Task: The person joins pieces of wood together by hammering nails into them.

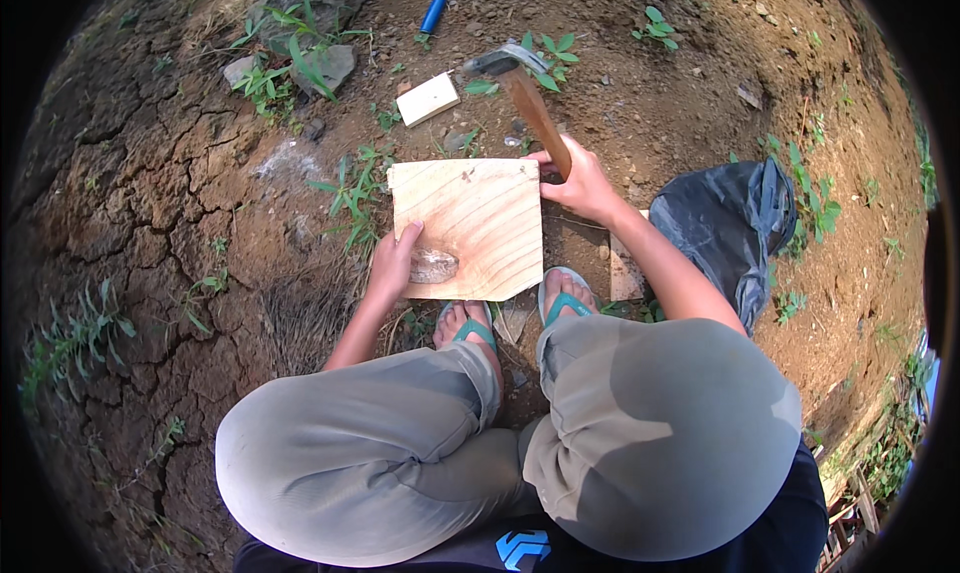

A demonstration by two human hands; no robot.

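Note:
A pale wooden board [475, 228] with curved grain and a dark knot near its lower left is held above my feet. My left hand [394, 261] grips its left edge, the thumb lying on the top face and the other fingers hidden beneath. In my right hand [583, 185] is a claw hammer [535, 118], its wooden handle slanting up and left to the metal head. That hand is also close against the board's upper right edge; whether its fingers press on the board I cannot tell.
Beyond the board lie a small pale wood block [428, 100] and a blue-handled tool [435, 11]. A black plastic bag [728, 223] sits at the right, beside a partly hidden wood piece [626, 265]. Rocks [325, 70] and weeds dot the cracked soil. My sandalled feet are below the board.

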